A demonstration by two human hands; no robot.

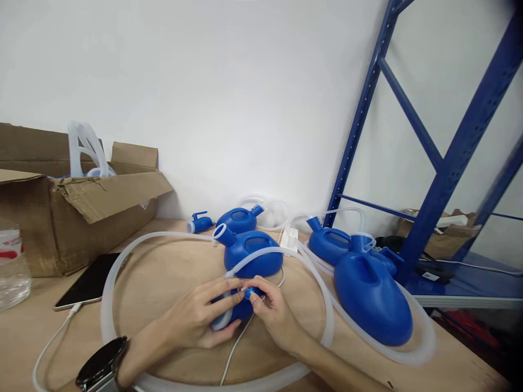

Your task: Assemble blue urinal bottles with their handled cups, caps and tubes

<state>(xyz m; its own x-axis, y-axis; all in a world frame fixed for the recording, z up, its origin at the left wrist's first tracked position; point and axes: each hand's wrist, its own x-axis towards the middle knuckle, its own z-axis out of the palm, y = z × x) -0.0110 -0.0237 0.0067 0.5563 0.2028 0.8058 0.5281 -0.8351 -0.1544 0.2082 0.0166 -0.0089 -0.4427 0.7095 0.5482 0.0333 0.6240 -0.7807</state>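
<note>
My left hand [204, 313] wraps round a small blue part [242, 310] with a whitish rim, low in the middle of the head view. My right hand [272, 310] pinches the top end of this part, its fingertips touching those of my left hand. A clear hose [110, 283] loops widely around both hands, and one end runs down to the part. Just behind my hands stands a blue bottle [253, 261] with a handle and an open, tilted neck. What lies under my fingers is partly hidden.
More blue bottles [371, 299] with hoses stand at the right, others along the wall. A white power strip [289, 238] lies behind. At the left are a cardboard box [102, 218], a cabled phone [90, 280] and a plastic bottle [12, 272]. A blue shelf frame [433, 207] rises at right.
</note>
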